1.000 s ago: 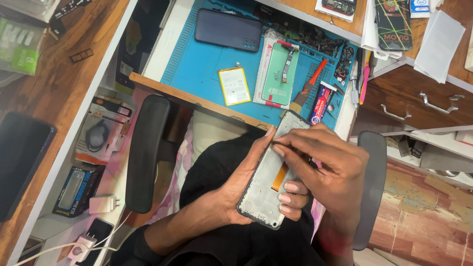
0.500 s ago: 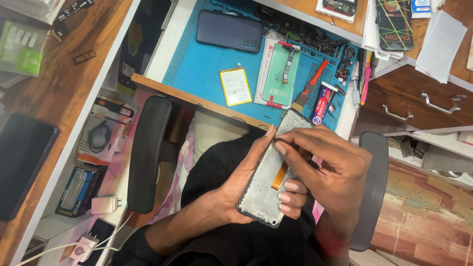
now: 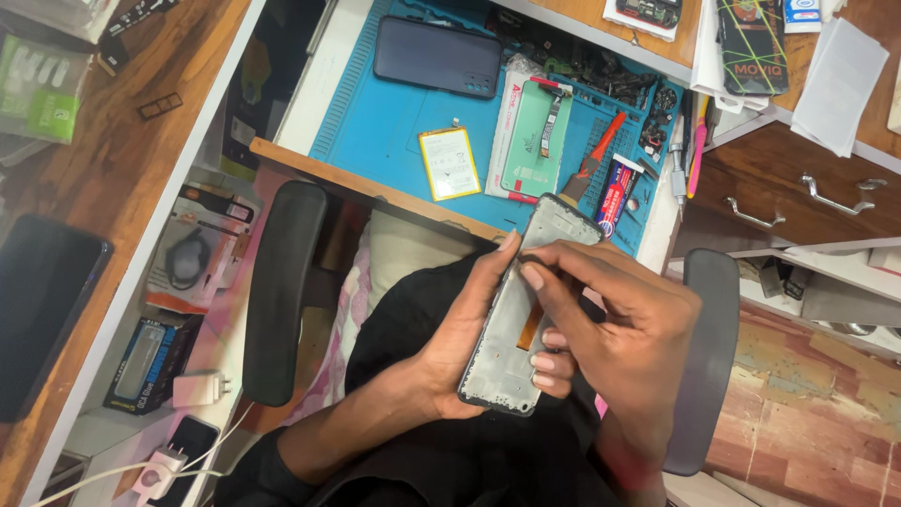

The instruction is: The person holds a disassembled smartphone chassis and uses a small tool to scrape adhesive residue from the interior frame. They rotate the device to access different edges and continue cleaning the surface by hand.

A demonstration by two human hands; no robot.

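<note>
left hand [image 3: 460, 361] cradles one open phone frame [image 3: 521, 324] from beneath, fingers wrapped on its edge | right hand [image 3: 624, 329] pinches at frame's upper edge | frame held below blue mat [image 3: 385, 127] | on mat: one dark phone [image 3: 436, 56], one yellow-bordered battery [image 3: 450, 163], one red-white tube [image 3: 614, 194] | one blue box [image 3: 145, 361] far left of frame

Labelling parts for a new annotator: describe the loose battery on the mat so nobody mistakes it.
Start at the blue rubber work mat on the desk. Near its front edge, below the dark slab-shaped phone, lies the flat rectangular yellow-bordered white battery. Unlike the larger pale green panel beside it, it is small and yellow-rimmed.
</note>
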